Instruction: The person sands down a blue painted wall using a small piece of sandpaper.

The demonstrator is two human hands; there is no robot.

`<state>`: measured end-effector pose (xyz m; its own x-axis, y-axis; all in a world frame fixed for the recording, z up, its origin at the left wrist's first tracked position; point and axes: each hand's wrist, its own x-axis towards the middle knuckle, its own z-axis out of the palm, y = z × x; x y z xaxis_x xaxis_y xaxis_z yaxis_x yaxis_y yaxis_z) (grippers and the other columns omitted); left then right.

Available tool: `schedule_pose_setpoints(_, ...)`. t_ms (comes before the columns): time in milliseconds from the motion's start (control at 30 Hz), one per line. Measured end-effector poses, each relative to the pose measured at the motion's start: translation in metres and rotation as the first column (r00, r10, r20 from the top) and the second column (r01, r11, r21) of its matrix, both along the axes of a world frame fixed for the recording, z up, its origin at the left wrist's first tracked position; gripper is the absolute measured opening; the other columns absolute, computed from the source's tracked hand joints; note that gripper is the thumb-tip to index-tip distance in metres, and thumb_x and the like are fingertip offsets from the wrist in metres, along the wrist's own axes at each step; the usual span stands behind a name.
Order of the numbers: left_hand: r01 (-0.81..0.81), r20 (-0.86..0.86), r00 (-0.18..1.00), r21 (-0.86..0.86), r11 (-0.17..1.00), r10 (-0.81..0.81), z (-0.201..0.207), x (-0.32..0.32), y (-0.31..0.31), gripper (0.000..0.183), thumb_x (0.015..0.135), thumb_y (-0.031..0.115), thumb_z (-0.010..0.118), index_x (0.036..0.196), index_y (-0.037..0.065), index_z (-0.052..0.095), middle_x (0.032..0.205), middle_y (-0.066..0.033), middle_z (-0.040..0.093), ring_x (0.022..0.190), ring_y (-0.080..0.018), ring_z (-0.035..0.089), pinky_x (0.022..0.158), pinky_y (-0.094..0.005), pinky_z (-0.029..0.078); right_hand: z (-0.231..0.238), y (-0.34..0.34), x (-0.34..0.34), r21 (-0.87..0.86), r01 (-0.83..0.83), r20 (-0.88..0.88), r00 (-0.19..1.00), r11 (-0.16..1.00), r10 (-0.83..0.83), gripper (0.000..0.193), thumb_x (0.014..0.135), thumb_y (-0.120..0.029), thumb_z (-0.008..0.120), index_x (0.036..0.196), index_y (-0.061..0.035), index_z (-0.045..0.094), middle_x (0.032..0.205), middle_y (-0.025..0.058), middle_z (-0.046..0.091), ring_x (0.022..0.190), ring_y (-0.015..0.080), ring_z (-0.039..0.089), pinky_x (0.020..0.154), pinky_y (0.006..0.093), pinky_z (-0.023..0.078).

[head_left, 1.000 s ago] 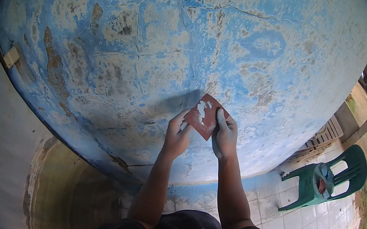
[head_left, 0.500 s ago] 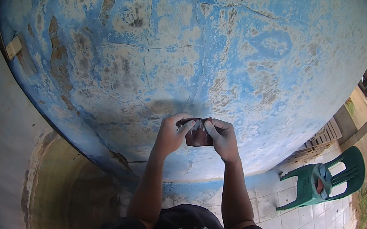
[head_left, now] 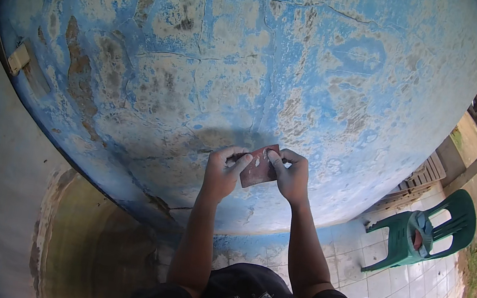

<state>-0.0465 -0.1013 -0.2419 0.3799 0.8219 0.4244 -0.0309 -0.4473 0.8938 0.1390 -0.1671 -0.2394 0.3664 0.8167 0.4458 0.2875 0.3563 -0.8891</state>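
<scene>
Between both hands, in front of my chest, is a small reddish-brown piece of sandpaper point(head_left: 260, 172) with whitish worn or dusty patches. My left hand point(head_left: 222, 171) pinches its left edge between thumb and fingers. Its upper right corner is gripped by my right hand point(head_left: 293, 176), thumb on the near face. Pale dust coats the fingers of both hands. Beyond them stands a blue wall point(head_left: 222, 96) with peeling paint, cracks and whitish bare patches; a shadow falls on it just above my hands.
A green plastic chair point(head_left: 458, 230) stands at the right on white floor tiles point(head_left: 378, 288), with a greyish bundle point(head_left: 419, 230) on its seat. Behind it, a slatted wooden piece point(head_left: 424, 178) sits by the wall's end. At the far left is a pale switch box point(head_left: 18, 59).
The sandpaper has tilted, its right side rising, and it looks flatter with more of its face showing. Both hands still grip it.
</scene>
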Motion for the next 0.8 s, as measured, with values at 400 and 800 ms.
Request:
schedule_pose_setpoints(400,0.134,0.303,0.951,-0.214,0.968,-0.064,-0.003,0.009,0.013,0.027,0.101,0.009,0.072,0.125,-0.004,0.067,0.108,-0.0052,0.071,0.106,-0.0119,0.064,0.096,-0.0277,0.049,-0.007,-0.001,-0.002,0.042,-0.266,-0.366,0.893,0.963,0.262,0.016,0.102,-0.011,0.074,0.106,0.004,0.077,0.094,0.0027,0.075,0.086,0.0071,0.064,0.08,0.0273,0.052)
schedule_pose_setpoints(800,0.236,0.334,0.919,-0.042,0.971,-0.209,0.019,0.063,0.019,0.031,0.101,0.013,0.074,0.125,-0.003,0.064,0.11,-0.0087,0.073,0.104,-0.0165,0.068,0.096,-0.0309,0.052,0.028,-0.003,-0.004,0.374,-0.28,-0.728,0.503,0.884,0.466,0.029,0.104,-0.011,0.068,0.13,0.0018,0.068,0.122,0.0117,0.074,0.116,0.0183,0.068,0.112,0.0366,0.049)
